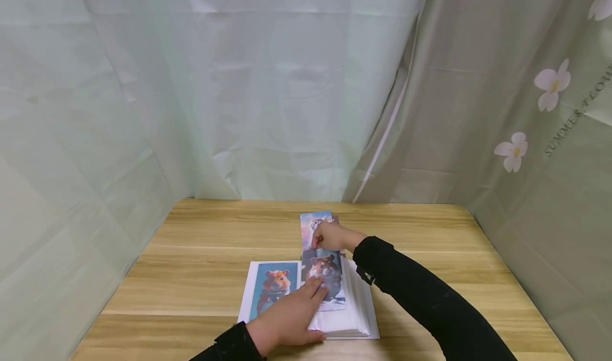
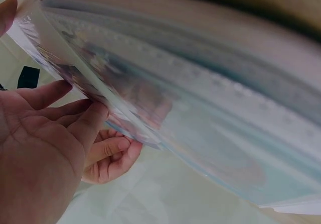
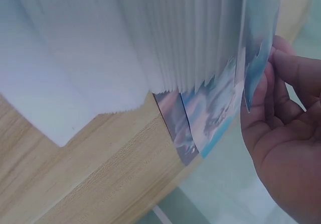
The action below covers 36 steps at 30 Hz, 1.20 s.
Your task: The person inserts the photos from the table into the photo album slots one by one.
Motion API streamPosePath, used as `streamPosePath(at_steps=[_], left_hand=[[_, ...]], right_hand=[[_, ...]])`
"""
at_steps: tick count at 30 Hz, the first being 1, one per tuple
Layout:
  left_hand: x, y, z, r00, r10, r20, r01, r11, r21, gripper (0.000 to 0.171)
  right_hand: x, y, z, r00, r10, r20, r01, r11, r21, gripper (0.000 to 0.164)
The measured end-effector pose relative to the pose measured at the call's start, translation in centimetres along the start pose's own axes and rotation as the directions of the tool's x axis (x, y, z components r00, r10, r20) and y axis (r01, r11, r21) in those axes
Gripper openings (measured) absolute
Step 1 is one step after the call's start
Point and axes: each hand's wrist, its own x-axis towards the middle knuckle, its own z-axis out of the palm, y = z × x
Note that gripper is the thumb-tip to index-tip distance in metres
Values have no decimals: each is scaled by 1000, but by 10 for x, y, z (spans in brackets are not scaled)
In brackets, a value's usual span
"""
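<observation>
A photo album with white pages (image 1: 337, 322) lies spread on the table. On its left page is a hamster picture on blue (image 1: 277, 281). Over the right page lies a photo card of a grey-brown hamster (image 1: 333, 284). My left hand (image 1: 289, 314) presses on the album with extended fingers, touching the card's lower left. At the card's top edge, my right hand (image 1: 332, 236) pinches it between thumb and fingers; the right wrist view shows the pinched edge (image 3: 258, 76). How far the card sits inside a clear sleeve (image 2: 210, 153) is hard to tell.
Beyond the album lie more picture cards (image 1: 308, 225), overlapping and partly under it, one with a pale cat-like animal. The wooden table (image 1: 210, 238) reaches back to hanging pale curtains (image 1: 287, 111), with a flower-printed curtain (image 1: 550, 191) at the right.
</observation>
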Motion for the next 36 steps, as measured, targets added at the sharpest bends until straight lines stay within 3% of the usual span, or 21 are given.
streamPosePath(at_steps=[10,19,30,36], left_hand=[[0,-1,-2,1000,23,-19,-23,1000,13,87],[0,-3,-1,1000,16,-10,-17,1000,-21,87],[-1,-4,0,1000,7,5,-7,999,-49,88],[-1,-3,0,1000,15,-12,-15,999,-44,87]], right_hand=[[0,-4,-1,998,55,38,-57,998,32,19],[0,-8,-2,996,41,77,-45,998,47,18],[-3,-12,-1,976,142,165,-167,974,153,20],[-3,-11,-1,976,133,174,-162,974,160,22]])
